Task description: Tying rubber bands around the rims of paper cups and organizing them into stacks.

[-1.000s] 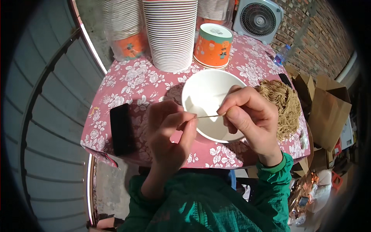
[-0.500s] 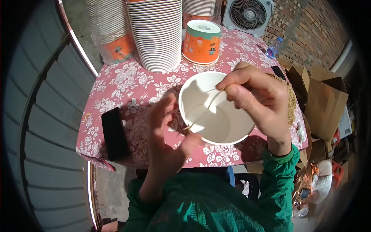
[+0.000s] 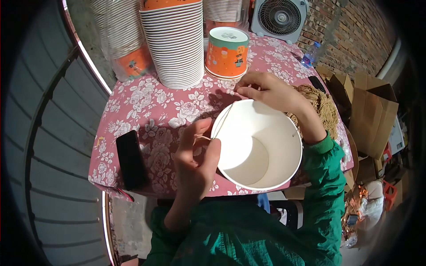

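Note:
A large white paper bucket (image 3: 284, 153) stands with its mouth tilted up toward me near the table's front edge. At its left rim, my left hand (image 3: 195, 157) is closed, thumb and forefinger at a thin tan cord (image 3: 225, 119); a short end of it shows between the fingers. The cord runs up along the rim toward my right hand (image 3: 268, 91), whose fingers are pinched together beyond the far rim, apart from the bucket. A small hole or mark shows in the bucket's right inner wall.
A flowered pink cloth (image 3: 146, 99) covers the table. A phone (image 3: 132, 160) lies left. Behind stand a tall stack of paper buckets (image 3: 175, 48), an upturned orange bucket (image 3: 227, 55) and a fan (image 3: 280, 17). Right are a tan cord bundle (image 3: 320, 108), bottle (image 3: 310, 55) and cardboard boxes (image 3: 370, 117).
My right hand has moved from over the bucket's mouth to beyond its far rim, drawing the cord away. The bucket has come nearer to me. My left hand has closed at the rim.

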A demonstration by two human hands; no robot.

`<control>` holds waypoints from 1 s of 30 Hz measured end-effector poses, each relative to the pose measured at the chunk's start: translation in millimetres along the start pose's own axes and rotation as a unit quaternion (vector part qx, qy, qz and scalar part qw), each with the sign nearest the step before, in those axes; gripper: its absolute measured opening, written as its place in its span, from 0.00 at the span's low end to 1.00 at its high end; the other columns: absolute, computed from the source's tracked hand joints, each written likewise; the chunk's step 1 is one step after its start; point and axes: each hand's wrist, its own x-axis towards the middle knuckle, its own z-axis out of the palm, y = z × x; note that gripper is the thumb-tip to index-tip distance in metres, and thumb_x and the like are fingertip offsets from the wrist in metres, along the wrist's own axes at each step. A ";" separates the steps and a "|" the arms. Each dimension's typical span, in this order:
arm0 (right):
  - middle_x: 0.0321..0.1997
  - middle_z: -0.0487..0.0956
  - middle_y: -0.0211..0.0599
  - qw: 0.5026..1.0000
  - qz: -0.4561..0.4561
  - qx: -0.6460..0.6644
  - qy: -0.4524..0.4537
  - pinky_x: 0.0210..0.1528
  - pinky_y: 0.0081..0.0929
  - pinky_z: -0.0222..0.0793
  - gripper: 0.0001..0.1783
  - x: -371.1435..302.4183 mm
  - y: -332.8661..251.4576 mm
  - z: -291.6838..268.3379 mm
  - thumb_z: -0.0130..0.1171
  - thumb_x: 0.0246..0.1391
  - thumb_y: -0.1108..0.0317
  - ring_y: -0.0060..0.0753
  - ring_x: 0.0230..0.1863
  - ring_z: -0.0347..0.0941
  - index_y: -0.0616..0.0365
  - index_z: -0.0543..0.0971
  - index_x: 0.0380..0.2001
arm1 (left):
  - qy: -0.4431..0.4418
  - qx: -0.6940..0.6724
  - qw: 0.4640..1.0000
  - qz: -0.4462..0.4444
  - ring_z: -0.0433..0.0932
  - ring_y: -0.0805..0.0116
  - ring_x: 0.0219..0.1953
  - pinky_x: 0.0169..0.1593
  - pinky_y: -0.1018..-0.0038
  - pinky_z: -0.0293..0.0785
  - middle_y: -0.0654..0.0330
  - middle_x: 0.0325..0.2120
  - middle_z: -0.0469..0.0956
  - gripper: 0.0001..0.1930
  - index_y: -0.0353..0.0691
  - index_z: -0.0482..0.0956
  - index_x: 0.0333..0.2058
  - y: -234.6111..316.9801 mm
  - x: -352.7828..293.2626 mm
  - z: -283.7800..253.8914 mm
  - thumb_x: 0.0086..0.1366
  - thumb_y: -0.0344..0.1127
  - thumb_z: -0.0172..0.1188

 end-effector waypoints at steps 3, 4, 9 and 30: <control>0.43 0.83 0.36 0.971 0.148 0.185 -0.015 0.42 0.26 0.75 0.17 -19.1 7.4 -1.5 0.55 0.71 0.60 0.25 0.39 0.78 0.65 0.82 0.47 | 0.009 -0.010 0.999 0.033 0.79 0.70 0.43 0.47 0.74 0.76 0.55 0.50 0.77 0.20 0.36 0.75 0.57 -10.2 2.0 0.5 0.66 0.22 0.56; 0.41 0.83 0.37 0.972 0.150 0.177 0.039 0.42 0.27 0.75 0.17 -25.7 4.1 2.1 0.55 0.71 0.61 0.25 0.38 0.78 0.66 0.81 0.48 | 0.010 -0.011 0.999 0.053 0.79 0.69 0.42 0.46 0.73 0.76 0.55 0.50 0.77 0.20 0.36 0.75 0.57 -16.3 3.6 -2.7 0.66 0.22 0.55; 0.40 0.80 0.43 0.948 0.091 0.129 0.277 0.45 0.31 0.73 0.13 -100.0 -39.6 1.6 0.57 0.67 0.70 0.34 0.43 0.77 0.65 0.80 0.50 | -0.037 0.179 0.960 0.211 0.79 0.59 0.39 0.42 0.70 0.75 0.49 0.44 0.79 0.18 0.33 0.78 0.52 -8.1 18.4 -16.4 0.64 0.18 0.52; 0.37 0.78 0.36 0.960 0.047 0.162 0.224 0.44 0.32 0.68 0.11 -125.2 -48.5 -2.5 0.58 0.65 0.68 0.34 0.40 0.73 0.66 0.82 0.43 | 0.007 0.212 0.971 0.108 0.78 0.68 0.38 0.43 0.75 0.75 0.55 0.37 0.81 0.06 0.33 0.81 0.40 -17.7 -13.6 -45.7 0.66 0.20 0.59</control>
